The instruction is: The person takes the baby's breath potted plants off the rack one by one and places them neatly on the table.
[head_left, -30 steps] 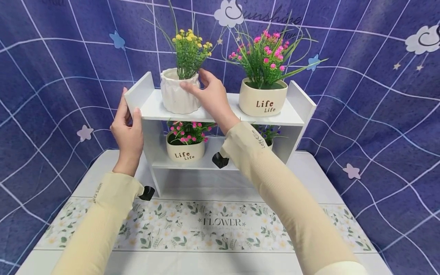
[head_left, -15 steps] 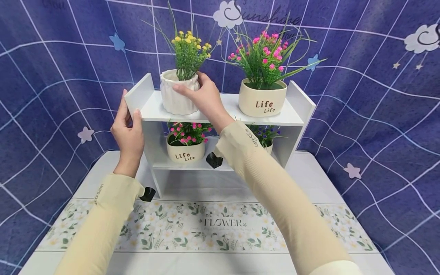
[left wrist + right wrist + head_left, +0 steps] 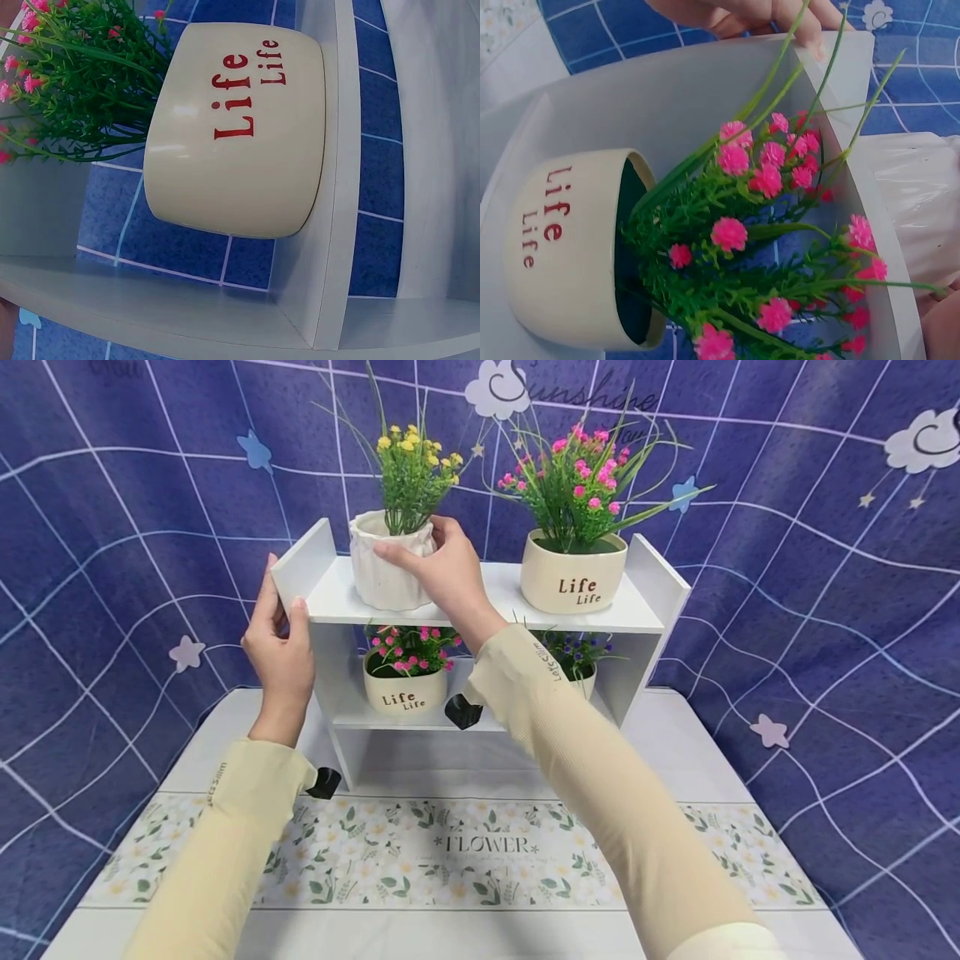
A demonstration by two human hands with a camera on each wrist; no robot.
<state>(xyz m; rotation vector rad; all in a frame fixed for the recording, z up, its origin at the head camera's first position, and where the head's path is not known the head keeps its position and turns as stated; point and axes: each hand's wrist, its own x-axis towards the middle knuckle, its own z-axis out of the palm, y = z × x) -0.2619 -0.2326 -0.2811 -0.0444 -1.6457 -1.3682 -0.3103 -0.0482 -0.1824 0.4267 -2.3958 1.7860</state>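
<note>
On the top board of a white shelf (image 3: 495, 593), toward its left end, stands a white ruffled flowerpot (image 3: 386, 572) with yellow flowers (image 3: 416, 468). My right hand (image 3: 450, 572) grips this pot's right side, thumb on the front and fingers behind, partly hidden. At the left, my left hand (image 3: 281, 652) holds the shelf's left side panel between thumb and fingers. Below, on the middle board, sits a cream pot (image 3: 236, 135) lettered "Life" with pink flowers (image 3: 731, 161). In the right wrist view, the ruffled pot (image 3: 915, 202) shows beyond the board's edge.
Another cream "Life" pot (image 3: 573, 581) with pink flowers stands at the top right. A pot with purple flowers (image 3: 585, 647) on the middle board is partly behind my right sleeve. A floral runner (image 3: 480, 860) crosses the white table; a blue curtain (image 3: 825, 568) hangs behind.
My right hand has shifted slightly left and taken a fuller grip on the ruffled pot, its thumb further across the front. The pot and my left hand have stayed nearly in place.
</note>
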